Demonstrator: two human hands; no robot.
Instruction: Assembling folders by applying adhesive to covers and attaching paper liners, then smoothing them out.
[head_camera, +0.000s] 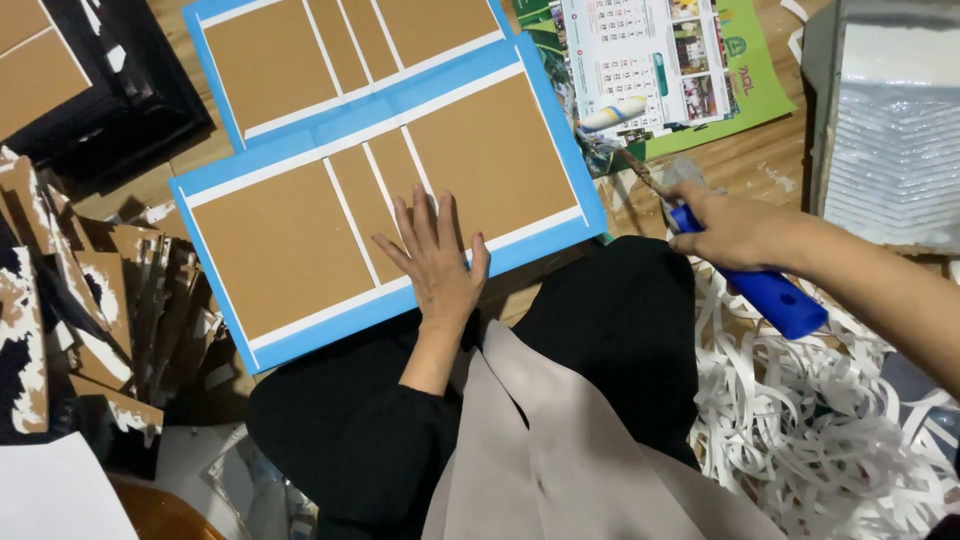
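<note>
Floorboards (760, 165) of bare wood are seen under everything, and a person's lap in black cloth (610, 320) fills the lower middle, with a pale grey cloth (560, 450) draped over it. A blue sheet (385, 215) is laid across the knees and the floor; brown board panels are set on it, parted by thin white strips. A second blue sheet (350, 55) of the same kind is lapped under its upper edge. Torn brown card scraps (90, 300) are heaped at the left, and a tangle of white paper strips (800, 420) is spread at the lower right. A stack of clear plastic sleeves (895, 130) is seen at the upper right, a printed calendar page (650, 60) on green paper at the top, and a black frame (120, 90) in the upper left corner.

The left hand (435, 255) is pressed flat on the nearer blue sheet, fingers spread wide and nothing gripped, its palm at the sheet's lower edge over the middle panels. The right hand (725, 230) is held well apart from it, off the sheet to the right, and is closed around the blue handle (770, 295) of a roller. The roller's grey head (682, 172) is seen just beyond the knuckles, near the calendar page; whether it touches the floor cannot be told.
</note>
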